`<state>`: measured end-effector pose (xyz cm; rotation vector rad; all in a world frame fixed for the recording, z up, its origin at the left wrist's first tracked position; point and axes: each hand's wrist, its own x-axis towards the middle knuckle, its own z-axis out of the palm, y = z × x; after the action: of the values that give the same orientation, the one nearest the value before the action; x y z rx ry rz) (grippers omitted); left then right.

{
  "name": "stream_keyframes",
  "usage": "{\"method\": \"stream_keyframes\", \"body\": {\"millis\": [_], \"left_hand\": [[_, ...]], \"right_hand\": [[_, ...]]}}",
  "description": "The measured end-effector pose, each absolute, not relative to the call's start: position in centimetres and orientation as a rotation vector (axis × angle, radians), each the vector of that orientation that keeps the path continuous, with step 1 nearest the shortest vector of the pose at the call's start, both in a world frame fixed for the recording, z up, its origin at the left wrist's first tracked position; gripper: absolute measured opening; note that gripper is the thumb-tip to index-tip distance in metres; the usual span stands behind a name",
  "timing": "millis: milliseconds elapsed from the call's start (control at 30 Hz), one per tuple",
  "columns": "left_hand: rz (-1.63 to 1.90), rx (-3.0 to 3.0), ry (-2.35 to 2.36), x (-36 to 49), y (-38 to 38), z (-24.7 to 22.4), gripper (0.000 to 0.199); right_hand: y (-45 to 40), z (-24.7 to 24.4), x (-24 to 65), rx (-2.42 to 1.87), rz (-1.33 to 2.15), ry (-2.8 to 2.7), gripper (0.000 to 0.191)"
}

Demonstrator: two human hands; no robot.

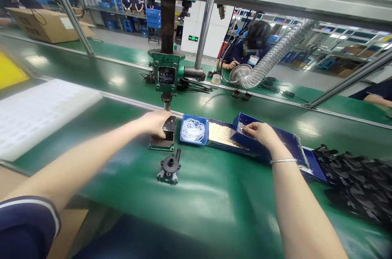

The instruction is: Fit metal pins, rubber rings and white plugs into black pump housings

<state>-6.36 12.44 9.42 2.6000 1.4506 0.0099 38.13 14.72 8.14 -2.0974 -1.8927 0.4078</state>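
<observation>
My left hand (157,123) is closed round a black block (169,127) on the green-edged base plate (162,144) under the green press (166,72). My right hand (257,131) reaches into a dark blue bin (260,143); its fingertips are pinched at the small metal parts (241,127), and what they hold is too small to name. A black round housing with a short pipe (170,165) lies on the green table in front of the press. Between my hands stand a blue tray of white rings (193,130) and a bin of small beige parts (222,133).
Many black parts (355,177) are piled at the right. White foam sheet (39,114) lies at the left. Behind a metal rail, a person (255,46) works near a clear duct (278,52). A cardboard box (45,25) stands back left.
</observation>
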Motion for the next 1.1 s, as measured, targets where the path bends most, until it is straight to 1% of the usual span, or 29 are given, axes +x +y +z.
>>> {"method": "stream_keyframes", "body": {"millis": [267, 700, 1100], "left_hand": [[0.026, 2.614, 1.439, -6.63, 13.0, 8.74, 0.074], [0.044, 2.584, 1.466, -6.45, 12.63, 8.9, 0.075], [0.021, 2.586, 1.494, -6.4, 12.52, 8.86, 0.074]], "right_hand": [[14.71, 8.24, 38.06, -2.099, 0.415, -1.894, 0.021], [14.95, 7.84, 38.5, -2.056, 0.469, -1.877, 0.022], [14.59, 8.01, 38.36, -2.034, 0.448, -1.869, 0.026]]}}
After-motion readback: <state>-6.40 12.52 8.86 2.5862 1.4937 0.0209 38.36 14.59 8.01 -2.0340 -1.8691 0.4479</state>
